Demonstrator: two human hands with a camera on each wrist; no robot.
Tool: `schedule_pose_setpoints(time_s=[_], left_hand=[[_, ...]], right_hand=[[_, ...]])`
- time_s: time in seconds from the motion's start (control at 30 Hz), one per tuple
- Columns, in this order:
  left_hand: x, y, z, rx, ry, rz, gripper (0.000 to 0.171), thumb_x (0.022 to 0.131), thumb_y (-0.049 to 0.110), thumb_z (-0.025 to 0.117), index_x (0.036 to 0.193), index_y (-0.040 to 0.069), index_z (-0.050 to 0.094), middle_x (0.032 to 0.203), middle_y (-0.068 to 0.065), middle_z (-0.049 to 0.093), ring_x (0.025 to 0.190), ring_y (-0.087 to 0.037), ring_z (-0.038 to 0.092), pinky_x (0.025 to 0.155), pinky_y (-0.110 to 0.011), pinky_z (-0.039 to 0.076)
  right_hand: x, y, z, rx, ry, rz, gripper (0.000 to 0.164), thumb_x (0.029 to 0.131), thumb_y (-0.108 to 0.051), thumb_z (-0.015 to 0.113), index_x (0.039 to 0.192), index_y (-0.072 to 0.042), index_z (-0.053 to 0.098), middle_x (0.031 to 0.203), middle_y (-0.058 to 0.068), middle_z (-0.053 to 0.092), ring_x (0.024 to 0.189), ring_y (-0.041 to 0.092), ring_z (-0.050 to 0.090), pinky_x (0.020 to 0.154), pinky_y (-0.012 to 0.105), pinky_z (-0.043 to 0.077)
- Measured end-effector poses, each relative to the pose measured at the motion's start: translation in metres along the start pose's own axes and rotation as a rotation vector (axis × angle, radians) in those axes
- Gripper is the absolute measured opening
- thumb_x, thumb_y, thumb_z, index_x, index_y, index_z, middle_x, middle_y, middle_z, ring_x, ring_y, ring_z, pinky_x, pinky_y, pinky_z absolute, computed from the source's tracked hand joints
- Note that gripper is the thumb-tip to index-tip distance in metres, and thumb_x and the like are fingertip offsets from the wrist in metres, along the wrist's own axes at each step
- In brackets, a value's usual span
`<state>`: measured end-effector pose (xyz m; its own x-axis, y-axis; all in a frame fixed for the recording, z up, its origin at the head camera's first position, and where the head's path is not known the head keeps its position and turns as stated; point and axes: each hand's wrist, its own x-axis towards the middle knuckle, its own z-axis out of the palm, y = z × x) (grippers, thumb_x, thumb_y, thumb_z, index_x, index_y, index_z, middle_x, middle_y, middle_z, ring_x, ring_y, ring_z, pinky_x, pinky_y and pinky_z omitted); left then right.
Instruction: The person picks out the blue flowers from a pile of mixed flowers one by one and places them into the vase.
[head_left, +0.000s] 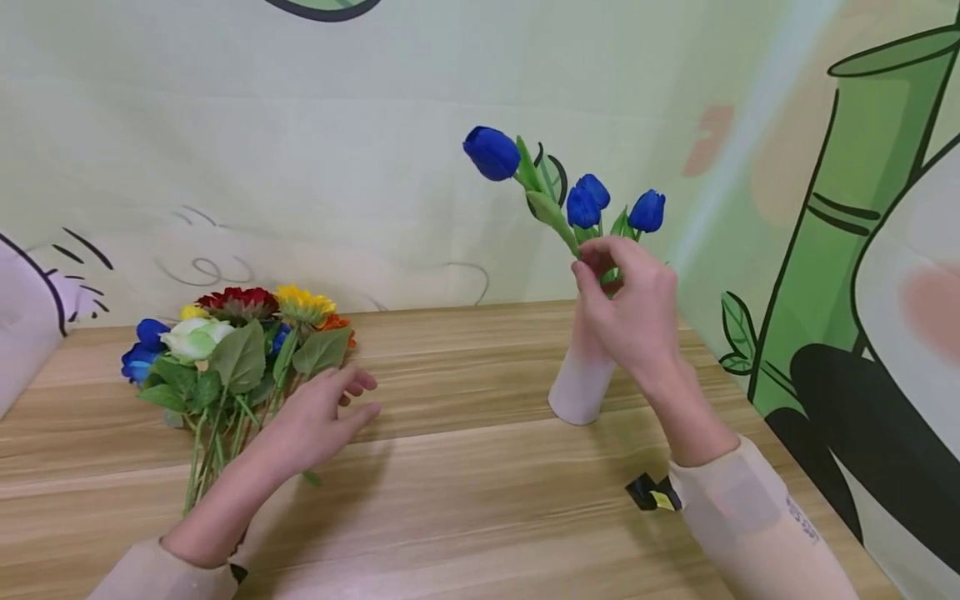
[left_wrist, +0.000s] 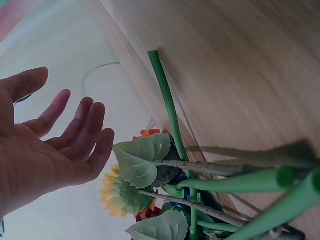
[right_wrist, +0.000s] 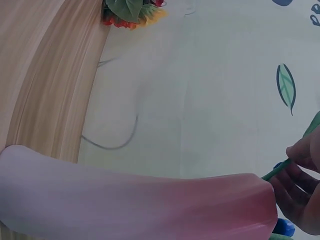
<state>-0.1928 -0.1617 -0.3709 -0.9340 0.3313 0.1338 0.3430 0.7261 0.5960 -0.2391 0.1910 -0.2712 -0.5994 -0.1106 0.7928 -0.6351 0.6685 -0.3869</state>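
Observation:
My right hand pinches the green stem of a blue tulip above a vase that is white at the base and pink toward the mouth. In the right wrist view, the stem runs from the fingertips down to the rim of the vase. That tulip leans left, while several other blue tulips stand up out of the vase. My left hand, fingers loosely bent and holding nothing, hovers beside the lying flower bunch. In the left wrist view the palm of the left hand faces the camera.
On the left of the wooden table lies a bunch with a white rose, a yellow sunflower, dark red and blue blooms, its stems toward me. A small black and yellow piece lies near the right sleeve. A printed cloth stands behind.

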Motion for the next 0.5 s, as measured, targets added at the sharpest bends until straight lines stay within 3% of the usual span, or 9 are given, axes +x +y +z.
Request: schedule_pose_setpoints(time_s=[0.2, 0.5], left_hand=[[0.0, -0.001, -0.001, 0.004, 0.002, -0.002, 0.028, 0.102, 0.025, 0.067, 0.122, 0.006, 0.063, 0.118, -0.019, 0.066, 0.109, -0.04, 0.062, 0.088, -0.055, 0.052], [0.001, -0.001, -0.001, 0.0, -0.009, -0.01, 0.029, 0.102, 0.026, 0.067, 0.122, 0.007, 0.063, 0.119, -0.019, 0.065, 0.11, -0.04, 0.062, 0.088, -0.055, 0.052]], right_hand=[[-0.003, 0.006, 0.001, -0.013, -0.025, 0.057, 0.009, 0.092, -0.001, 0.074, 0.099, 0.003, 0.073, 0.088, 0.01, 0.069, 0.074, 0.019, 0.063, 0.058, 0.015, 0.047], [-0.007, 0.013, 0.003, -0.056, -0.096, 0.11, 0.009, 0.093, -0.001, 0.071, 0.101, 0.003, 0.07, 0.087, 0.01, 0.067, 0.072, 0.02, 0.061, 0.058, 0.026, 0.05]])
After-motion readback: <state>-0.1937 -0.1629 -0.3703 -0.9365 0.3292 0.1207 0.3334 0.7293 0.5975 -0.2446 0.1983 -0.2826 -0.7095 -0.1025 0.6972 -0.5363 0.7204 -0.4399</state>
